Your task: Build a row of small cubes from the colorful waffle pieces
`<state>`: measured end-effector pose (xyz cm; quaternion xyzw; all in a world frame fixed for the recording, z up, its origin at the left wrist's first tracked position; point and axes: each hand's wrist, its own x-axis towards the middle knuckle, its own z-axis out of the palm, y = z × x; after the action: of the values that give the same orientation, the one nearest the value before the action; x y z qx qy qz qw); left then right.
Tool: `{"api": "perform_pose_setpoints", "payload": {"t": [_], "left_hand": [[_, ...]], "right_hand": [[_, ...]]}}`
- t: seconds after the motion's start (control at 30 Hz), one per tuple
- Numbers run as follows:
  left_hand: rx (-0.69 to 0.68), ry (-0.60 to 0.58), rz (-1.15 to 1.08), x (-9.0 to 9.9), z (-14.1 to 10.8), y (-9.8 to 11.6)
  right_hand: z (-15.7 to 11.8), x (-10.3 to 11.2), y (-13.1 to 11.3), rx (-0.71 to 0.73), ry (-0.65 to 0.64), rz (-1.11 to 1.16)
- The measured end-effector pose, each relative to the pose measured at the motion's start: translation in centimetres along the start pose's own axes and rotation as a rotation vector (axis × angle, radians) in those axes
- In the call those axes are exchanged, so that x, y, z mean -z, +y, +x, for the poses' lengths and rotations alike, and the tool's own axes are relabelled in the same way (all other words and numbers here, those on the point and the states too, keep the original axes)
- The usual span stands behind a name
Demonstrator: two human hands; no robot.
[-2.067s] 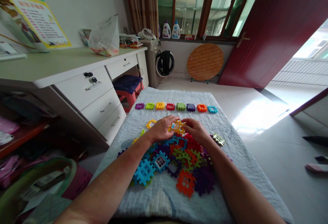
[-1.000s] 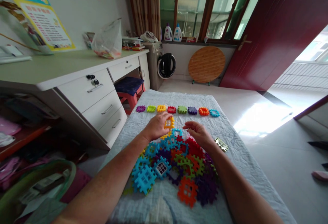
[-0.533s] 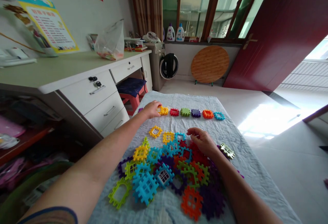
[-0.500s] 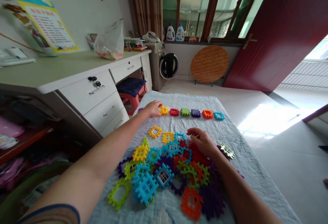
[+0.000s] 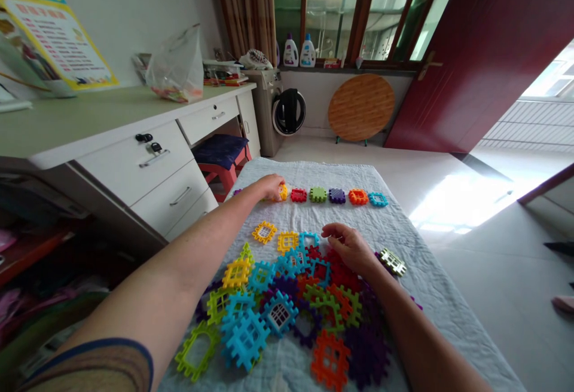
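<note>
**While my left hand [image 5: 271, 187] pinches a yellow, notch-edged plastic square [image 5: 283, 193], my right hand [image 5: 347, 245] hangs loosely curled by the pile**

As I watch through the head camera, the pile of brightly coloured, notch-edged plastic window pieces [image 5: 287, 285] is my landmark, spread on a table covered in pale blue crinkled cloth [image 5: 309, 171]. Beyond the pile, my left hand reaches into a row of small plastic squares, its fingers and thumb closed on the yellow one's left side. I cannot tell whether that is one piece or two together.

The row runs across the cloth on the pile's far side. Past the yellow square come a red square [image 5: 298, 194], a green square [image 5: 318, 194], a dark purple square [image 5: 336, 195], an orange square [image 5: 358, 196] and a light blue square [image 5: 378, 199]. The row's left end is mostly hidden by my hand.

My right hand is at the pile's far right edge, thumb and fingers parted, above some red pieces; I cannot tell whether it rests on them. Just off the pile's far left edge lies a yellow frame with a white lattice [image 5: 264, 232]. Right of the pile, past my forearm, is a pale green piece with a white lattice [image 5: 393, 262]. A lime-green open frame [image 5: 197, 350] sits at the pile's near left, and an orange-red four-pane piece [image 5: 330, 359] at its near edge.

Far behind the pile I see a grey front-loading washing machine [image 5: 263, 123] and a round wooden tabletop [image 5: 361, 107] standing on edge.
</note>
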<state>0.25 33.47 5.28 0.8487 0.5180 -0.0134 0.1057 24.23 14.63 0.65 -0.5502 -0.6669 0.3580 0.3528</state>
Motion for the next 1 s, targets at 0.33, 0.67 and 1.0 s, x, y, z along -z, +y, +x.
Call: {"api": "perform_pose_setpoints", "payload": {"t": [0.33, 0.67, 1.0], "left_hand": [[0.022, -0.031, 0.011, -0.3, -0.2, 0.6], [0.02, -0.003, 0.025, -0.6, -0.3, 0.4], [-0.144, 0.284, -0.004, -0.3, -3.5, 0.3]], "right_hand": [[0.0, 0.1, -0.3, -0.026, -0.005, -0.003], [0.0, -0.1, 0.0, -0.024, -0.013, 0.018], [-0.1, 0.0, 0.1, 0.006, -0.016, -0.042]]}}
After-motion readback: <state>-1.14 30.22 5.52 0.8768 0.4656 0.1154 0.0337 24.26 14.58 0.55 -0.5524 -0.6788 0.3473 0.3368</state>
